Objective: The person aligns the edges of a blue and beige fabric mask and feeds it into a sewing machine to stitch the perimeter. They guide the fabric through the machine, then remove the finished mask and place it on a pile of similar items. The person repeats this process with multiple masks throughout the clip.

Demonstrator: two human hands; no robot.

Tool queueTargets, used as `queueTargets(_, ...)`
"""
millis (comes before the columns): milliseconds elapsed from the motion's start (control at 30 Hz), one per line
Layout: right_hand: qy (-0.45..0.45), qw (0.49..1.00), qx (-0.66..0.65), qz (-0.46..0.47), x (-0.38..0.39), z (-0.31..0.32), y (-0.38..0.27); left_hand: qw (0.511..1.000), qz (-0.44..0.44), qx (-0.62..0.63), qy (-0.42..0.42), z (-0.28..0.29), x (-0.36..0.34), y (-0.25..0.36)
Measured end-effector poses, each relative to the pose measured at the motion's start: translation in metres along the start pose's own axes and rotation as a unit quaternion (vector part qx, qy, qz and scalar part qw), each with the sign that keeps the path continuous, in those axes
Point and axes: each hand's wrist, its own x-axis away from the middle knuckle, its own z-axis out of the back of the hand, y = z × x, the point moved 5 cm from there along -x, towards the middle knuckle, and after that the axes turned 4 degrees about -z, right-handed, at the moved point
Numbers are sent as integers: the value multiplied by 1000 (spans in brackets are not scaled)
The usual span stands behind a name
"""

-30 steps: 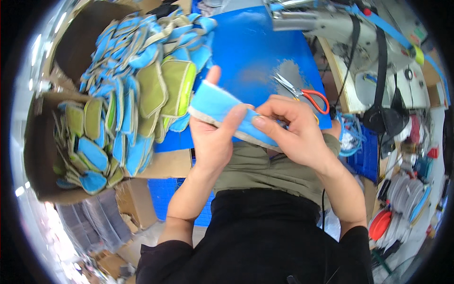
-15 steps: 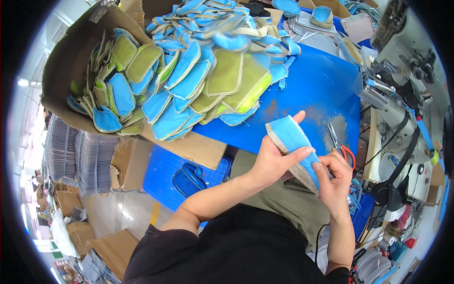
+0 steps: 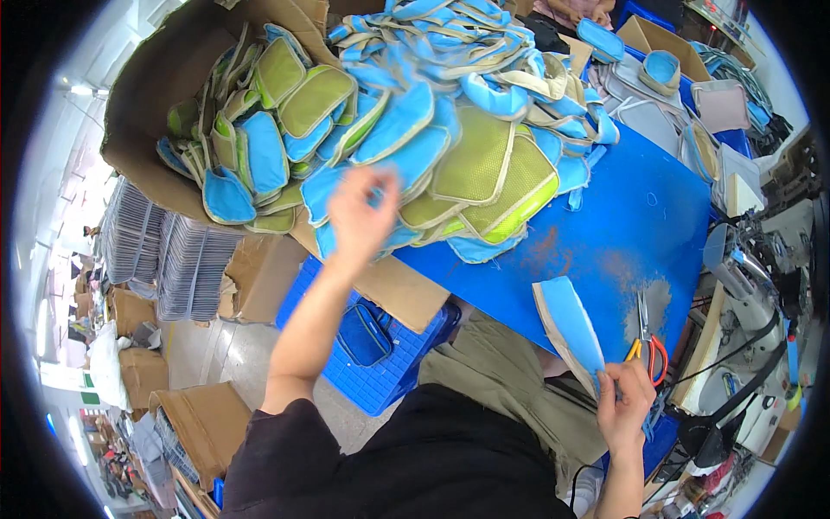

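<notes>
My right hand (image 3: pixel 625 400) pinches the lower end of a blue fabric strip (image 3: pixel 571 324) with beige edging, which stands up over the near edge of the blue table (image 3: pixel 596 233). At the left, my left hand (image 3: pixel 363 212) is over the near side of a heap of flat fabric panels, blurred by motion. Its fingers are too smeared to show whether they grip anything. The panels are blue (image 3: pixel 398 125) or olive mesh (image 3: pixel 474 156), bound in beige. Scissors (image 3: pixel 650 342) with red and orange handles lie just beyond my right hand.
A cardboard box (image 3: pixel 130 130) full of panels stands at the left. Behind the heap lies a pile of blue strips (image 3: pixel 441 43). A sewing machine (image 3: pixel 748 268) is at the right. Below the table, a blue pouch (image 3: pixel 363 333) rests on a blue crate (image 3: pixel 372 385).
My left hand has let go of the blue strip and moved left to the panel heap. My right hand keeps the strip, now lower. The view has shifted.
</notes>
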Motion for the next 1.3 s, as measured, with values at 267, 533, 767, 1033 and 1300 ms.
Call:
queueTargets(267, -31, 998, -48, 3, 0, -12, -8, 968, 130, -162, -140, 8, -92, -154)
queueTargets(533, -17, 998, -62, -9, 11, -6, -3, 831, 205, 516, 15, 44, -105, -68)
queueTargets(767, -23, 993, -87, 78, 5, -7, -11, 699, 232, 671, -88, -1, -65, 43)
queueTargets(1033, -13, 989, -81, 120, 21, 12, -12, 623, 254, 721, -165, -65, -31, 101)
queueTargets(1300, -54, 964, -188, 180, 22, 30, -47, 515, 246, 788, -230, -109, 12, 128)
